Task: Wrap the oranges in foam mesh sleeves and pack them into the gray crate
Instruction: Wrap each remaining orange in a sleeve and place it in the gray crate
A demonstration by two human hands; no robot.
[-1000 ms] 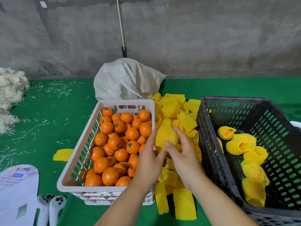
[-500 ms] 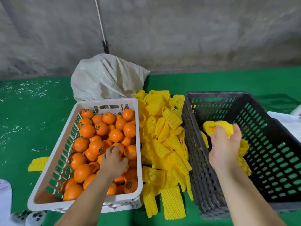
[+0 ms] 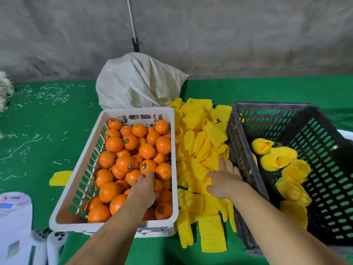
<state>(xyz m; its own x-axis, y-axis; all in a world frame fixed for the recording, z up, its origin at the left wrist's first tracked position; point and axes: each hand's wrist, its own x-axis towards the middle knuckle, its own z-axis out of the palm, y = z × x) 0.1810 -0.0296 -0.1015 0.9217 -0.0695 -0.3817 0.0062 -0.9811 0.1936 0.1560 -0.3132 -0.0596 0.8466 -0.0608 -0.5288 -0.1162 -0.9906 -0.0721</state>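
Observation:
A white crate at centre left is full of loose oranges. My left hand lies inside it near the front, its fingers curled over an orange that it mostly hides. Right of that crate lies a pile of yellow foam mesh sleeves. My right hand rests on the pile beside the gray crate's wall, fingers stretched forward and thumb spread. The gray crate on the right holds several oranges wrapped in sleeves along its left side.
A white woven sack stands behind the white crate against the concrete wall. One loose sleeve lies on the green mat left of the white crate. White controllers and a white printed bag sit at bottom left.
My right hand has left the wrapped orange in the gray crate and come back left onto the sleeve pile. My left hand stays in the white crate among the oranges.

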